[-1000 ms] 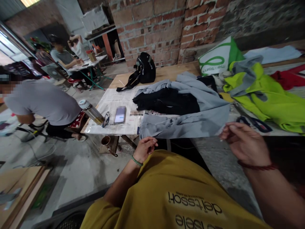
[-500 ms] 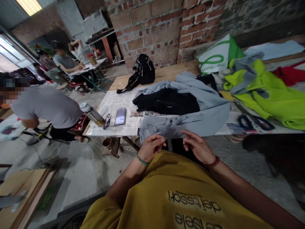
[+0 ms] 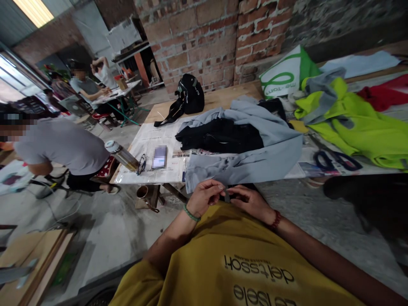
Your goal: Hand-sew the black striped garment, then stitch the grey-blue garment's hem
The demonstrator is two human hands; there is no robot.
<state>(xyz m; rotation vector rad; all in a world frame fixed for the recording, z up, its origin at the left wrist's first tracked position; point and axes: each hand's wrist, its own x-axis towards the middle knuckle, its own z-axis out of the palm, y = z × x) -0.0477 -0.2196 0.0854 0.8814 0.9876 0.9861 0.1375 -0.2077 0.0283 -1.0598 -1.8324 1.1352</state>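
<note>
My left hand (image 3: 207,196) is just in front of the table edge, thumb and forefinger pinched together. Whatever lies in that pinch is too small to make out. Close to it, almost touching, my right hand (image 3: 251,203) points its bent fingers at the left fingertips; its thumb and forefinger look closed, and anything between them is hidden. Right behind both hands a grey garment (image 3: 236,168) spreads over the table, its near edge hanging slightly over the front. On top of it lies a black cloth piece (image 3: 223,136).
On the table (image 3: 145,140) are a phone (image 3: 159,157), glasses (image 3: 141,165), a bottle (image 3: 123,155), a black bag (image 3: 193,94), dark-handled scissors (image 3: 338,161), a yellow-green garment (image 3: 347,123) and a green-white bag (image 3: 290,72). A seated person (image 3: 63,144) is at left.
My right hand has moved left and slightly down, bringing its fingertips close to the left hand's. The left hand stays nearly in place, still pinched. The view has shifted slightly.
</note>
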